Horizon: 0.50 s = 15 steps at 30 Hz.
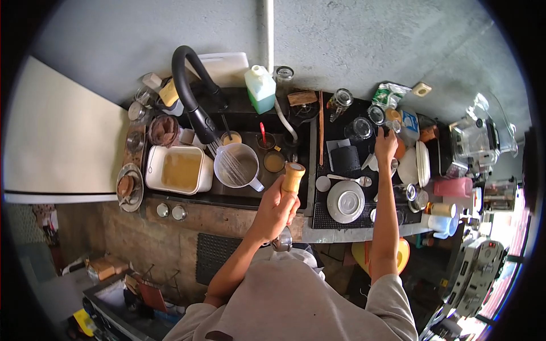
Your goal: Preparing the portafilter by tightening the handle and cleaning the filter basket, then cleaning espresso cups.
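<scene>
My left hand (278, 209) grips a portafilter by its wooden handle (292, 179), the metal head (282, 241) pointing down near my shirt. My right hand (386, 145) reaches over the black drying mat (341, 168) to the back right. Its fingertips meet beside a small clear glass (396, 126); whether they grip anything is hidden. In the sink (239, 200), a translucent plastic pitcher (251, 153) stands under the black faucet (200, 121), and spray runs into it. To its left sits a white tub (207, 177) of brownish liquid.
On the mat lie an upturned saucer (345, 201), a spoon (347, 179) and upturned glasses (362, 128). A jug of green liquid (261, 91) stands behind the sink. Cups with brownish liquid (274, 162) sit in the basin. A blender jar (477, 136) is at the far right.
</scene>
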Available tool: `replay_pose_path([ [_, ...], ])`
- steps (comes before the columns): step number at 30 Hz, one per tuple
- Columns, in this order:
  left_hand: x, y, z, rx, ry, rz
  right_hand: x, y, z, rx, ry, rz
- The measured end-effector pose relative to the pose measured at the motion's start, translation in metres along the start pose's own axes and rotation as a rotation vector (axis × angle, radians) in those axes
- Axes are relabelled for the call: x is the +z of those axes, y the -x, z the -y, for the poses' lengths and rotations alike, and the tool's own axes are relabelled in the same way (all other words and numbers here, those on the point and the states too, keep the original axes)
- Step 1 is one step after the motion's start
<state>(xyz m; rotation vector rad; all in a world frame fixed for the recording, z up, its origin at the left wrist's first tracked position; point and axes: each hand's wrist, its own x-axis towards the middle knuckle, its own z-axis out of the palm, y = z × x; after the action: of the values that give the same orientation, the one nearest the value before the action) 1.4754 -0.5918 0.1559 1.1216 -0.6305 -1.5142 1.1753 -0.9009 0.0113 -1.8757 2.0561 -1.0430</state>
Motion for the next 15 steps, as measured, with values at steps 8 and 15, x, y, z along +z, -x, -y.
replay_pose_path([
  [8, 0.002, -0.010, 0.014, -0.070, 0.182, -0.038, 0.011, 0.010, 0.016, -0.055, 0.408, 0.097],
  [15, -0.015, -0.008, 0.017, -0.099, 0.469, 0.198, 0.008, 0.013, 0.016, -0.089, 0.373, 0.047],
])
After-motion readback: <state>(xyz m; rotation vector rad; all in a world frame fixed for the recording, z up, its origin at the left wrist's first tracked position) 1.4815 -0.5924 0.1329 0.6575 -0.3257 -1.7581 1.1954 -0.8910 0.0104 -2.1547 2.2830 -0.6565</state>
